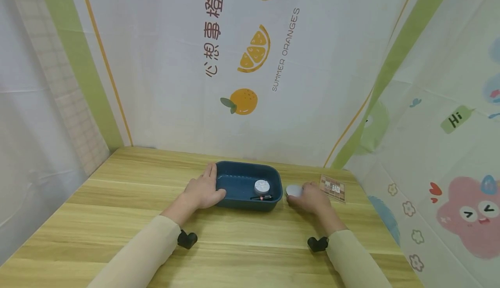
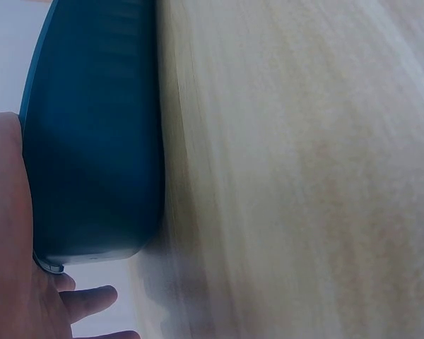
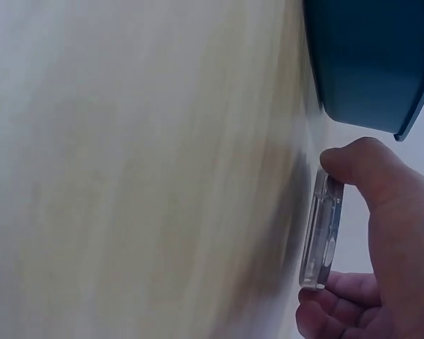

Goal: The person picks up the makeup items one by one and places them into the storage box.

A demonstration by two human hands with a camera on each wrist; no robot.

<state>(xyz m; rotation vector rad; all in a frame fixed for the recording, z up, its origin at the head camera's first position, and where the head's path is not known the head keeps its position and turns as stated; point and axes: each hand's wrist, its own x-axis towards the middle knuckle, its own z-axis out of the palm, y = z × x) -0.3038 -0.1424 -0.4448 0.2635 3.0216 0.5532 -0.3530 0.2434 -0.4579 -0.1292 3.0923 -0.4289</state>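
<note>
A dark blue rectangular bin [image 1: 233, 203] stands on the wooden table. My left hand [image 1: 203, 191] rests against its left end, thumb by the front rim and fingers stretched along the side; the left wrist view shows the fingers [image 2: 90, 302] straight beyond the bin wall. Inside the bin lie a round white-topped case [image 1: 262, 186] and a slim black stick with a pink band [image 1: 261, 198]. Just right of the bin, my right hand [image 1: 311, 199] pinches a flat round case [image 3: 322, 229] with a clear side, held on edge between thumb and fingers in the right wrist view.
A brown checked card [image 1: 333, 188] printed "BACK" lies to the right of my right hand. The wooden table [image 1: 250, 244] runs back to a white curtain [image 1: 172, 106] with orange prints. Another printed curtain [image 1: 433, 158] hangs along the right side.
</note>
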